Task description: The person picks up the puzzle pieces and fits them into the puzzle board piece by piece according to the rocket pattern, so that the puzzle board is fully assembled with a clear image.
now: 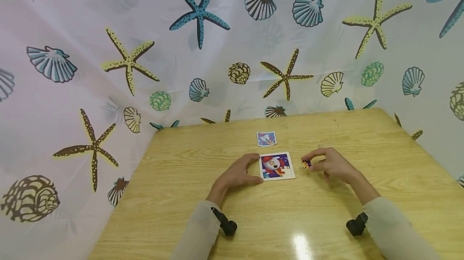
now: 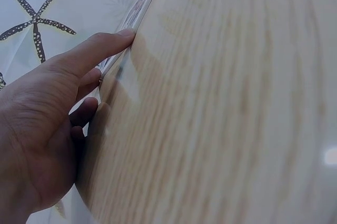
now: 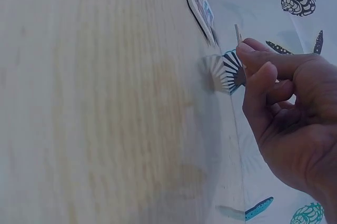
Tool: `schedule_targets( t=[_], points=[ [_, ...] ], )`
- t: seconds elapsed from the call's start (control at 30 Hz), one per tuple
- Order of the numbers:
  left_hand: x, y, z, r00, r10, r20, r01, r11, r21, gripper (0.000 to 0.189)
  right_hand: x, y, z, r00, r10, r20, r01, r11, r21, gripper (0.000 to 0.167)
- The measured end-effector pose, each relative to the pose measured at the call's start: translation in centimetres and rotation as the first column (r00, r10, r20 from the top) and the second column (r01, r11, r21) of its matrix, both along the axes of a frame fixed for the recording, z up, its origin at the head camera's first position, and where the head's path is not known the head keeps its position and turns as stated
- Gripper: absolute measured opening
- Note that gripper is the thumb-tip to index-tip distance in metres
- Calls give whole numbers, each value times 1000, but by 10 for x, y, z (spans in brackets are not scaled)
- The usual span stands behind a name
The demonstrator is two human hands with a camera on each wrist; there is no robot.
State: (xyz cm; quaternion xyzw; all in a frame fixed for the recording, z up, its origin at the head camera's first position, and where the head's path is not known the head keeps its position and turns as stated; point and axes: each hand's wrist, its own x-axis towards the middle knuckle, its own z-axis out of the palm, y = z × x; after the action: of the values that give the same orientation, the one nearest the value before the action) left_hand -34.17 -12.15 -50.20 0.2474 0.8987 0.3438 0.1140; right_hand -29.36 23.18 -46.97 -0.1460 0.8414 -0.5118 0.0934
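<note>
A small square jigsaw puzzle [image 1: 272, 164] in a white-rimmed tray lies on the table, showing a red and white rocket on dark blue. Pieces are absent from its lower right part, where the pale backing shows. My left hand [image 1: 237, 172] holds the tray by its left side, thumb at the near corner and forefinger at the far one. Just right of the tray, my right hand [image 1: 335, 165] pinches a puzzle piece [image 1: 306, 164], dark with orange and yellow, between thumb and fingers. In the right wrist view this piece [image 3: 238, 33] is seen edge-on above the tabletop.
Behind the tray lies a small picture card [image 1: 266, 139] with the same rocket. The wooden table [image 1: 181, 163] ends at a curtain [image 1: 224, 50] printed with starfish and shells, behind and at both sides. Black wrist cameras sit on both sleeves.
</note>
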Motion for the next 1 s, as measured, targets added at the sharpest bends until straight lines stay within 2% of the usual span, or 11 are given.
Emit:
schedule_targets(
  t=[0.27,0.47,0.77,1.0],
  points=[
    [-1,0,1,1000,3,12,-2,1000,-12,89,-6,-19,-6,998,55,14,-55,998,8,30],
    [-1,0,0,1000,5,7,-5,1000,-24,89,-8,-36,-10,997,67,49,-67,998,5,27],
    [0,3,0,1000,5,21,-5,1000,-6,88,-5,-53,-13,998,9,62,-10,1000,8,23],
    [-4,1,-4,1000,3,13,-3,1000,-9,90,-5,-65,-13,1000,-28,-1,28,998,63,23]
  ],
)
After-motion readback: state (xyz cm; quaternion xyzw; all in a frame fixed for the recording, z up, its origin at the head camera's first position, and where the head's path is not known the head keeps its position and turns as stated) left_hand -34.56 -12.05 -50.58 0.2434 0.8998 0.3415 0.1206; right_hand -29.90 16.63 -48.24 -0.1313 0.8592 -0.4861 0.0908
